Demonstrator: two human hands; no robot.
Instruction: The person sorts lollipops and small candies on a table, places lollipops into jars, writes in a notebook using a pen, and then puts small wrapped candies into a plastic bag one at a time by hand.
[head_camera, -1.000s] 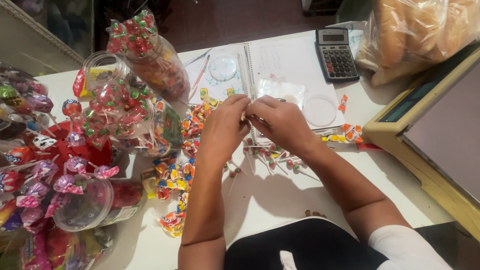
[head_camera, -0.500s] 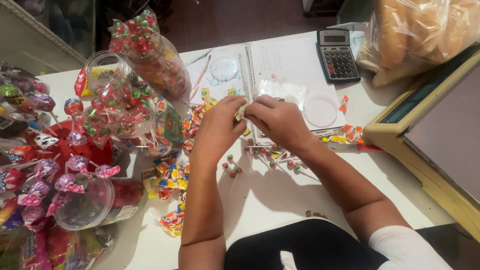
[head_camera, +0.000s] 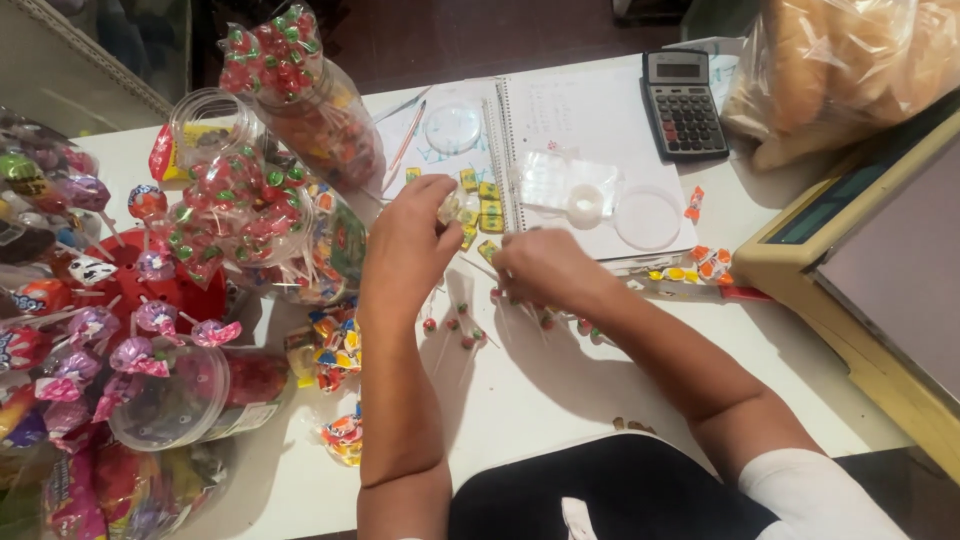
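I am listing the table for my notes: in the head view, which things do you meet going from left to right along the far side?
Lollipop jar → small round clear lid → open notebook → calculator → clear bag of bread.

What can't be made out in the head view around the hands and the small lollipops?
- Left hand: its fingertips curl over something small and pale; the fingers hide what it is.
- Right hand: the palm faces down, so any grip on the small red-and-green lollipops beneath it is hidden.
- Clear plastic bag of pale rolls: cut off by the top-right edge.
- Spiral notebook: writing too faint.
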